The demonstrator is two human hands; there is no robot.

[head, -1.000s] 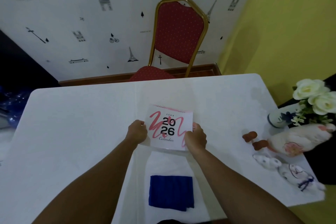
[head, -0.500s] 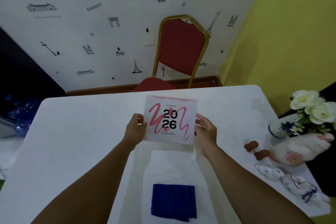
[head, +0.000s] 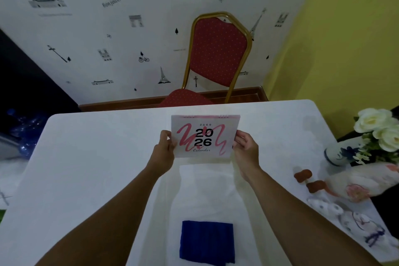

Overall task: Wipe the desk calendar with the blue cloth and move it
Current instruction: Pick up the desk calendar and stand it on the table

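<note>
The desk calendar [head: 205, 136], white with a pink scribble and "2026" on its cover, is held upright above the middle of the white table [head: 86, 157]. My left hand [head: 165, 147] grips its left edge and my right hand [head: 246, 146] grips its right edge. The blue cloth [head: 207, 241] lies folded flat near the table's front edge, below the calendar and between my forearms, with neither hand touching it.
A red chair [head: 218, 54] with a gold frame stands behind the table's far edge. At the right side are a vase of white flowers [head: 375, 134], ceramic animal figures [head: 362, 181] and small brown pieces [head: 303, 176]. Blue plastic [head: 23, 131] lies off the left.
Both hands have lifted the calendar off the table and tilted it upright, moving it farther from me. The blue cloth has stayed in place.
</note>
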